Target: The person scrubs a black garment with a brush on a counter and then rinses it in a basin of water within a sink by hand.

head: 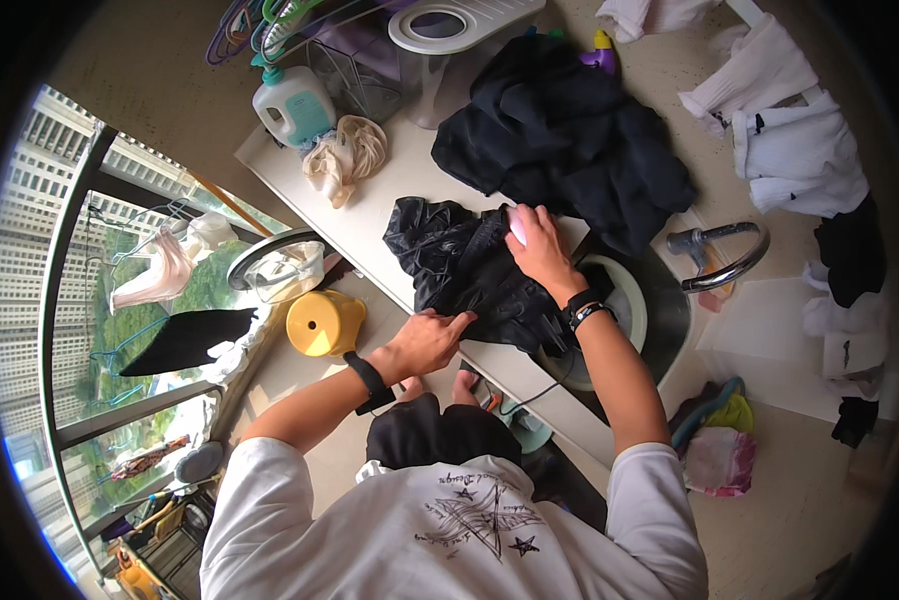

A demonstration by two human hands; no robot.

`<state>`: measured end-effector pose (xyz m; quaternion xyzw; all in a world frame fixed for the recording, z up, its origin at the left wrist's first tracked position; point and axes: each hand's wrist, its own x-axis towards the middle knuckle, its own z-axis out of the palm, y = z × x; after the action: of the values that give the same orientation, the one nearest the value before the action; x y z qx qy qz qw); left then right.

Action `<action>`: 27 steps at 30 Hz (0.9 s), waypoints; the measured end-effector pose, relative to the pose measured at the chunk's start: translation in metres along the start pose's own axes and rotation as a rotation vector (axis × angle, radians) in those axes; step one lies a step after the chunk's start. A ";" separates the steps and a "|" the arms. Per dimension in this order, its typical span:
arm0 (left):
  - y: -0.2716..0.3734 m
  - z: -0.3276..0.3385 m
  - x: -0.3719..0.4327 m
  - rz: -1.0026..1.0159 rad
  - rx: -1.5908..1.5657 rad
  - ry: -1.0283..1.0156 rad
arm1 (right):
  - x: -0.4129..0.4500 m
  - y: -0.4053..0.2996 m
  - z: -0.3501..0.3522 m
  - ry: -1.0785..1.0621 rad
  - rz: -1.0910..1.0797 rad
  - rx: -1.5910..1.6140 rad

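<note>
A wet-looking black garment [457, 262] lies bunched on the white countertop [359, 225] in front of me. My right hand [543, 251] is closed around a pale pink bar [517, 226], apparently soap, and presses it onto the garment's upper edge. At the near edge of the counter, my left hand [428, 341] pinches the garment's lower side between thumb and fingers. The garment's right end hangs toward a pale green basin [633, 300] in the sink [673, 322]. My right forearm covers part of that basin.
A heap of black cloth [562, 135] lies beyond the garment. A chrome faucet [749, 262] arches at the right. A detergent bottle [295, 105] and a beige cloth [348, 157] stand farther left. Below the counter is a yellow stool [325, 322]; white socks [802, 161] hang right.
</note>
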<state>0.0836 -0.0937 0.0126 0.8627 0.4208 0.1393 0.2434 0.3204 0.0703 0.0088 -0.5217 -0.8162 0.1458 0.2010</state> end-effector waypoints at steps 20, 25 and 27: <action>-0.032 -0.023 0.109 -0.677 0.191 -0.034 | -0.073 -0.056 -0.007 0.002 0.146 -0.092; -0.047 -0.030 0.123 -0.588 0.238 -0.213 | -0.113 -0.036 -0.039 -0.079 0.095 -0.107; -0.045 -0.030 0.131 -0.580 0.319 -0.371 | -0.109 -0.039 -0.047 -0.142 0.051 -0.087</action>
<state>0.1201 0.0430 0.0181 0.7454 0.6126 -0.1610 0.2076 0.3524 -0.0435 0.0484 -0.5390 -0.8203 0.1522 0.1160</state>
